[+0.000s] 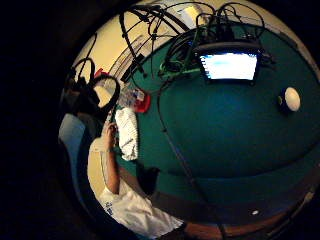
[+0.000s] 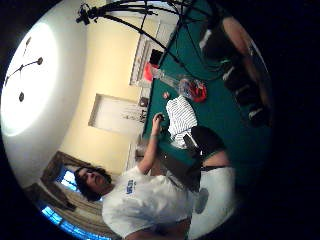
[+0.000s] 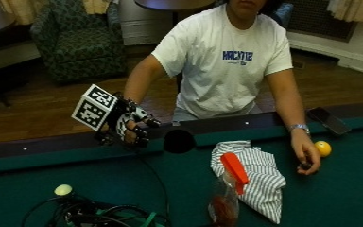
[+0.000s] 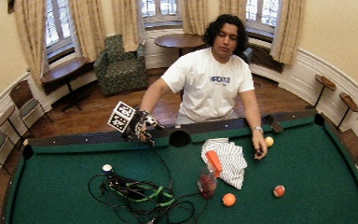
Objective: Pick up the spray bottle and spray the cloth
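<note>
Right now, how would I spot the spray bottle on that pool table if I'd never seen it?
Find the green pool table, then the striped cloth lying near the person's rail. The spray bottle stands upright against the cloth's edge, on the side toward the tangle of cables. Its orange trigger top and clear body set it apart from the round balls nearby.

A games room or lounge in a house or club; a green-felt pool table (image 4: 73, 196) with pockets and billiard balls (image 4: 229, 199) fills the foreground; at twelve o'clock behind the person stand curtained bay windows (image 4: 167, 9), a patterned armchair (image 4: 120, 65) and a round wooden table (image 4: 179, 41) on wood flooring.
</note>
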